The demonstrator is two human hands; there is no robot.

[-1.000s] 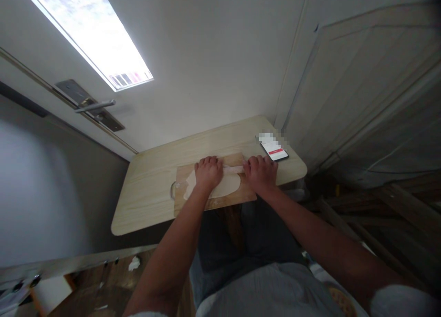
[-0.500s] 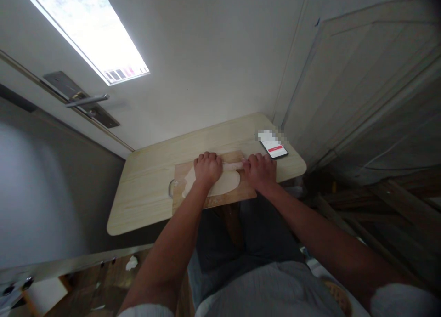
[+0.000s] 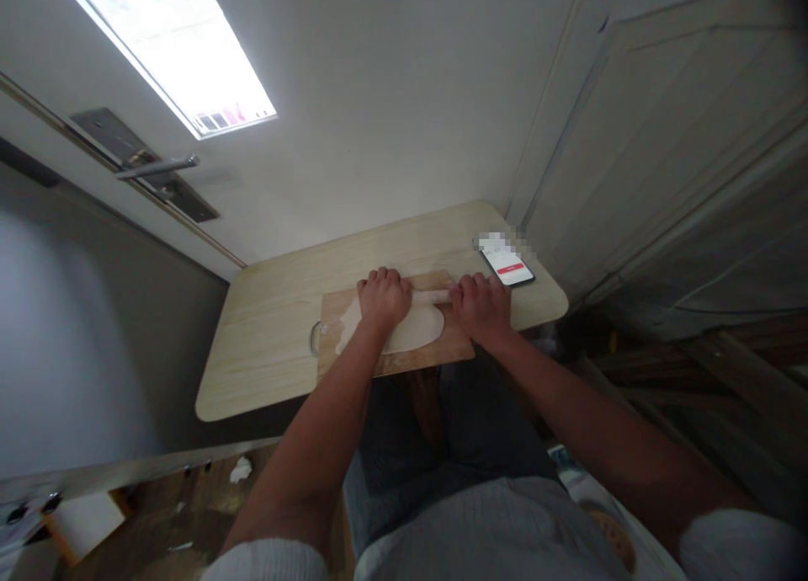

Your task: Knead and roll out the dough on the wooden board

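Observation:
A rolling pin (image 3: 432,297), pale and floury, lies across the far side of a flattened sheet of dough (image 3: 417,328). My left hand (image 3: 385,298) is closed over the pin's left part, hiding that end. Round its right end my right hand (image 3: 481,308) is wrapped. The dough is roughly oval and spreads on a wooden cutting board (image 3: 435,358), partly hidden under my left hand and forearm. A metal handle (image 3: 314,338) sticks out from the board's left side.
The board rests on a light wooden table (image 3: 271,320) with rounded corners. A phone (image 3: 510,265) with a lit screen lies at the table's right end. Behind the table stands a white door (image 3: 379,101) with a lever handle (image 3: 157,167). A crumpled white scrap (image 3: 241,469) lies on the floor.
The view has shifted slightly, so table, board and hands sit a little higher and further right. Both hands keep their hold on the rolling pin, with little visible movement over the dough.

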